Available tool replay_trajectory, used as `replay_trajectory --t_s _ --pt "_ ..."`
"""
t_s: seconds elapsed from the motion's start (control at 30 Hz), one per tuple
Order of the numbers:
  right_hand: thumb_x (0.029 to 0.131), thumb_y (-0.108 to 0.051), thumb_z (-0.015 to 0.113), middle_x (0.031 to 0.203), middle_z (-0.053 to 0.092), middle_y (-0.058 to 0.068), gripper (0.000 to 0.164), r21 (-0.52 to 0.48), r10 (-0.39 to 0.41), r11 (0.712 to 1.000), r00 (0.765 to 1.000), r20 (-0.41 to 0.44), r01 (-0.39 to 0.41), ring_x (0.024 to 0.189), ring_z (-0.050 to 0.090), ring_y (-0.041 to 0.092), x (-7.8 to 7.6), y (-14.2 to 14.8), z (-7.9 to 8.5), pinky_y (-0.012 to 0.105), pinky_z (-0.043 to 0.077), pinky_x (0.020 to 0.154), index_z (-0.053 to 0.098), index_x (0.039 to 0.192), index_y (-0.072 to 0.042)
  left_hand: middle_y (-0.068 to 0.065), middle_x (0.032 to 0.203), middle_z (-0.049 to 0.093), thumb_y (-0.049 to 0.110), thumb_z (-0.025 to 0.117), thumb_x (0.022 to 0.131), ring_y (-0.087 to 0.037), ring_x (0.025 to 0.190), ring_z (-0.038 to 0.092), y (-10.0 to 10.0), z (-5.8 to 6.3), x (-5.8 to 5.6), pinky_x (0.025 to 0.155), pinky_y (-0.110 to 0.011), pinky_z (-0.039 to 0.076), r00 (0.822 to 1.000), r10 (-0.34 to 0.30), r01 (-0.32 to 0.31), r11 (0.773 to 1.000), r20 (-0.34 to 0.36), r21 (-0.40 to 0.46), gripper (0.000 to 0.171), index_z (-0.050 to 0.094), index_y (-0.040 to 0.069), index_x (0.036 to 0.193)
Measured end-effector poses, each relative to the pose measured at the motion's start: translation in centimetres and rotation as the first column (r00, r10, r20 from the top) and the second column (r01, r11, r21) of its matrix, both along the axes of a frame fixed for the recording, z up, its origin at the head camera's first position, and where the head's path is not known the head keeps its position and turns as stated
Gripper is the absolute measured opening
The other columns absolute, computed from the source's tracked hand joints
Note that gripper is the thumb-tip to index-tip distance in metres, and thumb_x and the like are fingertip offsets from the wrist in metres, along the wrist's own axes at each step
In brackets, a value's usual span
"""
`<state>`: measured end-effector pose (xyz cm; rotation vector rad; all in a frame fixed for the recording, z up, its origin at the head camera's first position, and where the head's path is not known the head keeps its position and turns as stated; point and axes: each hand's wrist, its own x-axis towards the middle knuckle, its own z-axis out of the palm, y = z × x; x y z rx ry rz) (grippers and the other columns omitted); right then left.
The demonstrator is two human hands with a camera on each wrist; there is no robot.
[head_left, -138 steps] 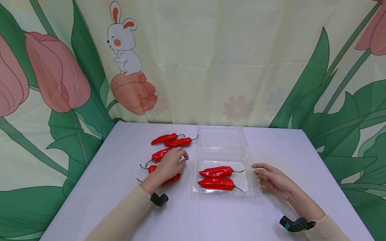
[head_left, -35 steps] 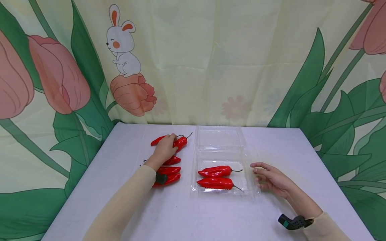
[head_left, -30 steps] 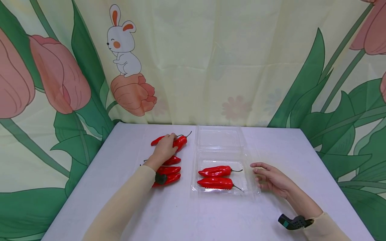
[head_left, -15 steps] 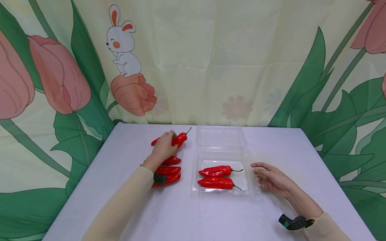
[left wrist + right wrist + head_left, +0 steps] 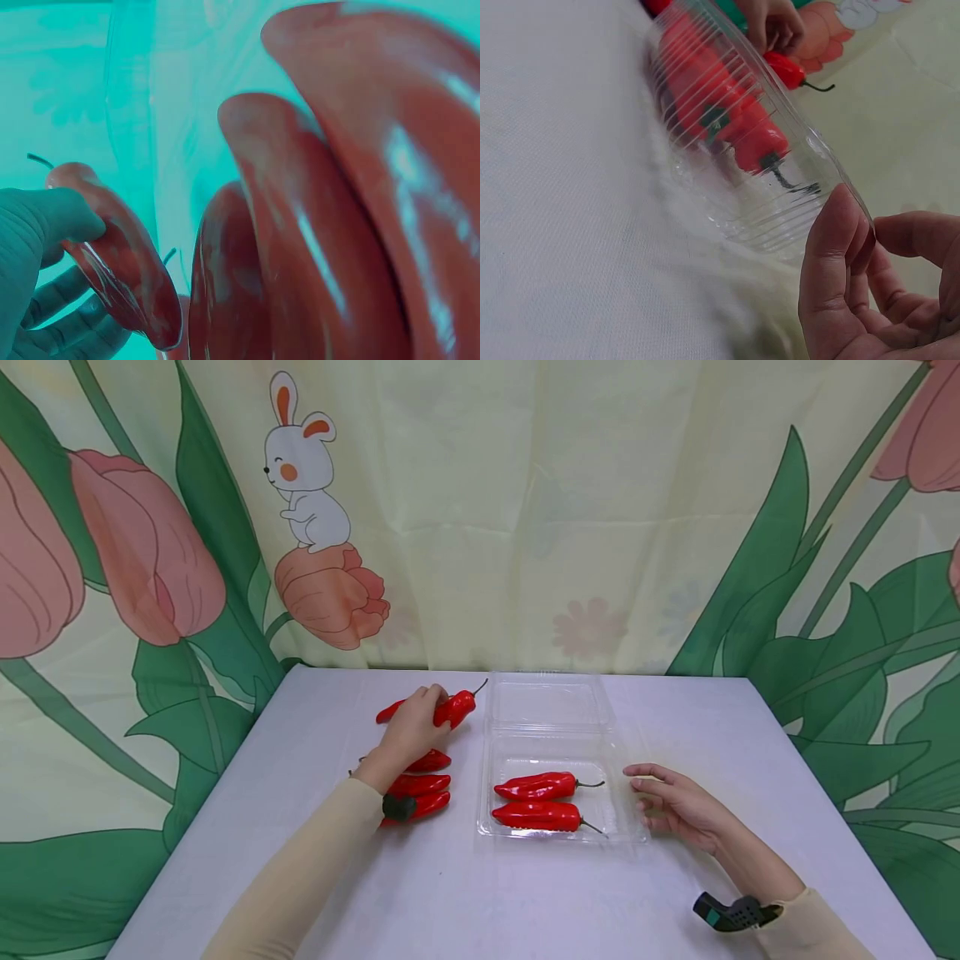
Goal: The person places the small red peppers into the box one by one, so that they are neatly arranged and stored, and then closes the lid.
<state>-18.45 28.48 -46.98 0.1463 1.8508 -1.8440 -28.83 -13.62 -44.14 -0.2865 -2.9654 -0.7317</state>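
Observation:
My left hand [image 5: 411, 724] holds a red chili pepper [image 5: 459, 707] between thumb and fingers, at the back of the pepper group. In the left wrist view the thumb lies across this pepper [image 5: 124, 247], its stem pointing up and left. Thumb and fingers of my right hand [image 5: 678, 807] pinch the right rim of a clear plastic clamshell box [image 5: 761, 217]. Two red peppers lie side by side in the box's near half, an upper one [image 5: 535, 787] and a lower one [image 5: 537, 816], stems to the right.
Several more red peppers lie left of the box: a far one [image 5: 387, 712] partly behind the left hand, and others, such as a near one [image 5: 431, 803], partly under the left wrist. The box's lid [image 5: 547, 702] lies folded back. A white cloth [image 5: 480, 902] covers the table.
My left hand has gone from the nearer peppers to the back ones and taken hold of one, which has now turned and shifted slightly right. The right hand stays at the box rim.

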Motion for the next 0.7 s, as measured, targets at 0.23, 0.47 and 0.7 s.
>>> replay_trajectory --t_s 0.23,0.47,0.7 --pt "0.107 -0.026 0.058 0.113 0.053 0.005 0.043 0.001 -0.002 1.0 1.0 0.004 0.002 0.081 0.062 0.012 0.0 -0.1 0.1 0.024 0.059 0.071 0.047 0.144 -0.008 -0.008 0.118 0.063 0.015 0.084 0.082 -0.022 0.098 0.062 0.8 0.2 0.5 0.088 -0.038 0.062 0.998 -0.056 0.055 0.998 -0.024 -0.007 0.051 0.058 0.012 0.126" --pt "0.107 -0.027 0.059 0.11 0.054 0.004 0.043 -0.003 0.002 1.0 1.0 0.001 -0.002 0.082 0.062 0.011 0.0 -0.1 0.2 0.024 0.06 0.071 0.048 0.143 -0.007 -0.007 0.117 0.063 0.014 0.085 0.082 -0.021 0.1 0.062 1.8 0.8 0.8 0.086 -0.037 0.062 0.996 -0.08 0.079 0.997 -0.035 -0.008 0.052 0.059 0.013 0.126" --pt "0.106 -0.027 0.059 0.11 0.054 0.004 0.041 -0.012 -0.003 1.0 1.0 0.001 0.003 0.081 0.062 0.011 0.1 0.0 0.2 0.024 0.06 0.071 0.049 0.141 -0.008 -0.007 0.118 0.065 0.014 0.089 0.079 -0.022 0.103 0.062 3.0 1.2 1.2 0.085 -0.039 0.062 0.994 -0.105 0.105 0.994 -0.037 -0.011 0.055 0.061 0.015 0.127"
